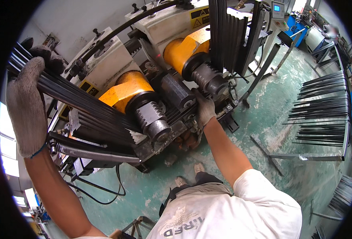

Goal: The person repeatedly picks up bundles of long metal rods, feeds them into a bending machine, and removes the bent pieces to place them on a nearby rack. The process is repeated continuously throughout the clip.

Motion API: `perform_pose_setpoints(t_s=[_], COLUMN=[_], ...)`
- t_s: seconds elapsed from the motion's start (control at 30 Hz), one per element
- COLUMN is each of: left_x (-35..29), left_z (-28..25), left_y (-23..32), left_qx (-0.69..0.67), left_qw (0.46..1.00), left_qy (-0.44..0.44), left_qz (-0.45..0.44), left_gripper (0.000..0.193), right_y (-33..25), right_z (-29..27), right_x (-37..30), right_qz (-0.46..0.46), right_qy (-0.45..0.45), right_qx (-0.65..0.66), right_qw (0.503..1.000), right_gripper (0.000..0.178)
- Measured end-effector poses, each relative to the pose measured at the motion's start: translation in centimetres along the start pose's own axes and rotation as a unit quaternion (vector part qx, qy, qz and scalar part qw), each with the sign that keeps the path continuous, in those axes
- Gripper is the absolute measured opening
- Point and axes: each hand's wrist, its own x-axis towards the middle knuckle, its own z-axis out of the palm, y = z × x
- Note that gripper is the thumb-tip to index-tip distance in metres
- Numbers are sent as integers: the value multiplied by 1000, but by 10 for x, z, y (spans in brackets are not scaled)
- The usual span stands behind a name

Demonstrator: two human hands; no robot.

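Ahead and left of the white shirt [223,215], the gloved left hand [26,105] is raised on a stretched-out left forearm [53,189], curled in a grip. Straight ahead of the shirt, the gloved right hand [206,108] reaches out, partly hidden.

The long rods [70,91] are dark metal, smooth with a glossy sheen along their length. Both the left glove [26,107] and the right glove [205,107] are knitted cloth, matt and grimy. The 2 yellow housings [129,88] look like painted metal, scuffed; the 2 ridged spindles [150,115] are bare steel with shiny, worn ends. The hexagonal block [175,91] is dark, semi-gloss metal. Green floor paint [269,119] looks glossy and patchily worn; the T-shirt [227,215] is matt cloth.
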Motion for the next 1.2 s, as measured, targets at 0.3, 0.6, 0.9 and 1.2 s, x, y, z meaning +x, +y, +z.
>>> perform_pose_setpoints(t_s=[0.3,0.6,0.9,1.2], left_x=[-1,-71,-253,-464], left_z=[4,-96,-121,-59], left_y=[-13,89,195,433], left_qx=[-33,-305,-634,-841], left_qw=[999,902,647,84], left_qy=[-3,18,1,-235], left_qz=[23,-306,-424,-481], left_gripper=[33,60,56,50], right_y=[21,27,-83,-379], right_z=[-5,-47,-315,-590], right_x=[21,-39,-232,-421], right_qz=[79,-27,-96,-185], right_qy=[-30,38,309,572], right_qx=[4,67,-139,-488], right_qw=[996,997,936,633], right_gripper=[42,44,46,54])
